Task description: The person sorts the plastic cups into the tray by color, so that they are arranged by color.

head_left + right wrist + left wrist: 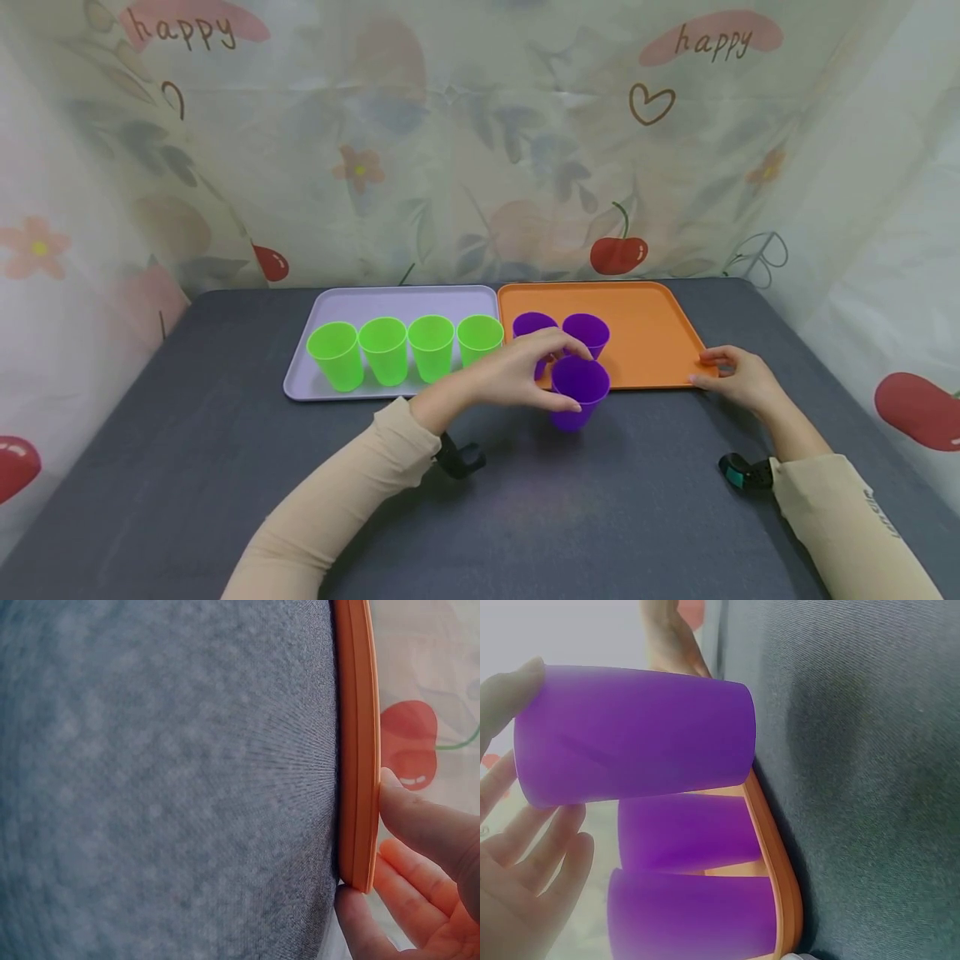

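My left hand [517, 371] grips a purple cup [576, 412] near its rim, thumb on the near side and fingers on the far side. In the left wrist view this cup [637, 735] hangs apart from the dark cloth, in front of the orange tray's front edge. Behind it, two more purple cups, a left one [531, 322] and a right one [588, 333], stand in the left part of the orange tray [645, 333]; my left hand partly hides them. My right hand [742, 379] holds that tray at its front right corner, thumb and fingertips against the rim [360, 765].
To the left, a lavender tray [408, 298] adjoins the orange one and carries a row of several bright green cups [384, 354]. Both trays lie on a dark cloth-covered table [525, 517]. A patterned curtain [465, 167] hangs behind and at the sides.
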`<state>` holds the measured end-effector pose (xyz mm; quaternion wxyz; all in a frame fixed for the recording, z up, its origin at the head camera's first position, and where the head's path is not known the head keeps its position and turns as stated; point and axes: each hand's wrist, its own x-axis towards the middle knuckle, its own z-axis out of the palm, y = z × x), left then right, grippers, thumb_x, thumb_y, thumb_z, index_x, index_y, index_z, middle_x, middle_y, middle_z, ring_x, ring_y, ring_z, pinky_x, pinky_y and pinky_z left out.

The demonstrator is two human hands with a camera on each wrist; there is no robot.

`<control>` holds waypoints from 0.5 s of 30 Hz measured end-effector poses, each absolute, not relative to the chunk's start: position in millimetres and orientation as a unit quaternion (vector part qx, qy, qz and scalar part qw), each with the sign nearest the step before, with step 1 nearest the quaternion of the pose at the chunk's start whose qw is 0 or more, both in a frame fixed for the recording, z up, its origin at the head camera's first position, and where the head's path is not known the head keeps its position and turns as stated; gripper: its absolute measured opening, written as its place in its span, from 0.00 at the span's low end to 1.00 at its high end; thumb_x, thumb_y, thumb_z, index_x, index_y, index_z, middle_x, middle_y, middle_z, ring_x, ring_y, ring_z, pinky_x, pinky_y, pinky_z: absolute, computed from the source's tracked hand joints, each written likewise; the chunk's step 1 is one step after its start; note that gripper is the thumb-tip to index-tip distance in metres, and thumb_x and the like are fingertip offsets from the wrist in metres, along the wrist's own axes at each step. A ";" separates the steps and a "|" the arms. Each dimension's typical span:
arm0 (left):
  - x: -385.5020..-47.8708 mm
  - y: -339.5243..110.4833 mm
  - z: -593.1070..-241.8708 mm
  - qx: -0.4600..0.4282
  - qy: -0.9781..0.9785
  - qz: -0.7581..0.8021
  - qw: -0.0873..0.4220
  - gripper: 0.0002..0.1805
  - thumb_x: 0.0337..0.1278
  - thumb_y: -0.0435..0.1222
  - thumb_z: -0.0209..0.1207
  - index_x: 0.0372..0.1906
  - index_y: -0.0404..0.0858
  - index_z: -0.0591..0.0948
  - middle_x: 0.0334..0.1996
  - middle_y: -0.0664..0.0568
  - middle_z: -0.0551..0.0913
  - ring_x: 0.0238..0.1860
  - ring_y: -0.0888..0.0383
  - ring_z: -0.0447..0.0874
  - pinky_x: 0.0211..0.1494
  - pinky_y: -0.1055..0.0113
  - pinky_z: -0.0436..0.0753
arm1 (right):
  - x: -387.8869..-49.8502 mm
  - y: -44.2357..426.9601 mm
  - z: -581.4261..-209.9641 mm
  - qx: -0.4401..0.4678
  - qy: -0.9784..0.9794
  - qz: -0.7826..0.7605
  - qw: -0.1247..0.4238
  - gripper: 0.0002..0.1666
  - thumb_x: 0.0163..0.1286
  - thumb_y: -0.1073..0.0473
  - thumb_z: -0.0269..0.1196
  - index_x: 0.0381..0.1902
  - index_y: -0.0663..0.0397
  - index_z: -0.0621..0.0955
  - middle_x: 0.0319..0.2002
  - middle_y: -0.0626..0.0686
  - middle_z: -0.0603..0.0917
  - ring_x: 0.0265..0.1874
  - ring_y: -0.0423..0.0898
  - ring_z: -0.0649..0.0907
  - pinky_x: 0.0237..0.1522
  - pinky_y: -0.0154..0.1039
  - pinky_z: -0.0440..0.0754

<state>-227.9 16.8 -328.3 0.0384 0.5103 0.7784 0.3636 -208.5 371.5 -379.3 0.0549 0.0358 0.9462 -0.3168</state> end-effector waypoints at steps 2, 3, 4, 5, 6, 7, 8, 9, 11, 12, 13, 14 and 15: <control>-227.7 18.9 -327.1 0.509 0.779 0.365 0.043 0.28 0.42 0.41 0.70 0.52 0.40 0.75 0.45 0.53 0.77 0.42 0.62 0.70 0.43 0.77 0.73 | -208.5 371.3 -379.0 0.036 0.946 -0.317 0.055 0.40 0.63 0.45 0.62 0.60 0.71 0.66 0.60 0.73 0.68 0.59 0.69 0.67 0.59 0.63 0.66; -227.8 19.8 -326.4 0.508 0.779 0.365 0.044 0.28 0.42 0.41 0.70 0.52 0.41 0.75 0.46 0.53 0.77 0.43 0.62 0.71 0.45 0.77 0.73 | -208.5 371.3 -378.8 0.036 0.946 -0.316 0.054 0.40 0.63 0.45 0.62 0.60 0.71 0.66 0.60 0.74 0.68 0.59 0.69 0.67 0.59 0.63 0.66; -227.8 20.9 -325.7 0.507 0.780 0.364 0.046 0.28 0.43 0.41 0.70 0.52 0.40 0.75 0.47 0.53 0.78 0.44 0.62 0.71 0.47 0.76 0.73 | -208.5 371.1 -378.4 0.036 0.947 -0.315 0.054 0.40 0.63 0.46 0.62 0.60 0.71 0.66 0.60 0.74 0.68 0.59 0.70 0.67 0.59 0.63 0.66; -227.7 22.0 -324.8 0.506 0.779 0.366 0.048 0.28 0.42 0.40 0.70 0.52 0.40 0.75 0.48 0.53 0.78 0.45 0.62 0.71 0.50 0.74 0.74 | -208.6 371.0 -378.2 0.036 0.947 -0.315 0.054 0.40 0.63 0.46 0.62 0.60 0.72 0.66 0.60 0.74 0.68 0.59 0.70 0.67 0.59 0.63 0.66; -227.9 23.4 -323.9 0.506 0.779 0.366 0.049 0.28 0.42 0.40 0.70 0.53 0.40 0.75 0.48 0.53 0.78 0.46 0.62 0.71 0.52 0.73 0.74 | -208.6 371.0 -378.1 0.036 0.947 -0.315 0.055 0.40 0.63 0.46 0.62 0.61 0.71 0.66 0.60 0.74 0.68 0.59 0.69 0.67 0.59 0.63 0.66; -228.1 24.8 -323.1 0.506 0.779 0.368 0.051 0.28 0.43 0.40 0.70 0.53 0.40 0.75 0.49 0.53 0.78 0.47 0.62 0.71 0.53 0.72 0.75 | -208.7 371.0 -378.0 0.036 0.947 -0.315 0.054 0.40 0.63 0.46 0.62 0.61 0.72 0.66 0.60 0.74 0.68 0.59 0.70 0.67 0.59 0.63 0.66; -228.4 26.3 -322.4 0.505 0.779 0.369 0.052 0.28 0.43 0.40 0.70 0.53 0.41 0.75 0.49 0.53 0.77 0.48 0.62 0.72 0.53 0.71 0.75 | -208.7 371.0 -377.8 0.037 0.947 -0.314 0.055 0.40 0.63 0.46 0.62 0.61 0.72 0.66 0.60 0.74 0.68 0.59 0.70 0.67 0.58 0.63 0.66; -228.6 27.8 -321.6 0.504 0.778 0.370 0.055 0.28 0.43 0.40 0.70 0.53 0.41 0.75 0.50 0.53 0.77 0.49 0.62 0.72 0.54 0.70 0.75 | -208.8 370.9 -377.7 0.037 0.947 -0.315 0.055 0.40 0.63 0.46 0.62 0.61 0.72 0.66 0.60 0.74 0.68 0.59 0.70 0.67 0.58 0.63 0.66; -229.0 31.1 -320.0 0.503 0.777 0.373 0.059 0.29 0.43 0.40 0.70 0.54 0.41 0.74 0.52 0.52 0.76 0.51 0.62 0.72 0.55 0.68 0.76 | -208.8 371.0 -377.7 0.037 0.947 -0.315 0.055 0.40 0.63 0.45 0.62 0.61 0.72 0.66 0.60 0.74 0.68 0.58 0.70 0.67 0.58 0.63 0.67; -229.4 32.9 -319.4 0.504 0.778 0.371 0.059 0.29 0.44 0.41 0.70 0.54 0.41 0.74 0.53 0.52 0.76 0.52 0.62 0.72 0.55 0.69 0.76 | -208.7 370.8 -377.6 0.037 0.947 -0.315 0.055 0.41 0.63 0.45 0.62 0.61 0.72 0.66 0.60 0.74 0.68 0.58 0.70 0.67 0.58 0.62 0.67; -229.7 34.7 -318.8 0.505 0.777 0.371 0.059 0.28 0.44 0.40 0.69 0.54 0.40 0.74 0.53 0.52 0.76 0.53 0.61 0.72 0.56 0.69 0.76 | -208.6 370.9 -377.5 0.037 0.947 -0.315 0.055 0.41 0.63 0.45 0.62 0.61 0.72 0.66 0.60 0.74 0.68 0.58 0.70 0.67 0.58 0.62 0.67; -230.1 36.6 -318.2 0.507 0.776 0.371 0.058 0.28 0.45 0.40 0.69 0.54 0.40 0.75 0.54 0.52 0.76 0.55 0.61 0.71 0.56 0.69 0.76 | -208.6 370.9 -377.6 0.037 0.947 -0.315 0.055 0.41 0.63 0.45 0.62 0.61 0.72 0.66 0.60 0.74 0.68 0.58 0.70 0.67 0.58 0.62 0.67; -230.4 38.5 -317.5 0.509 0.775 0.370 0.056 0.28 0.45 0.41 0.69 0.54 0.40 0.75 0.54 0.52 0.76 0.56 0.61 0.71 0.57 0.70 0.76 | -208.5 371.0 -377.6 0.036 0.946 -0.316 0.055 0.41 0.63 0.45 0.61 0.61 0.72 0.66 0.60 0.74 0.67 0.59 0.70 0.67 0.58 0.62 0.67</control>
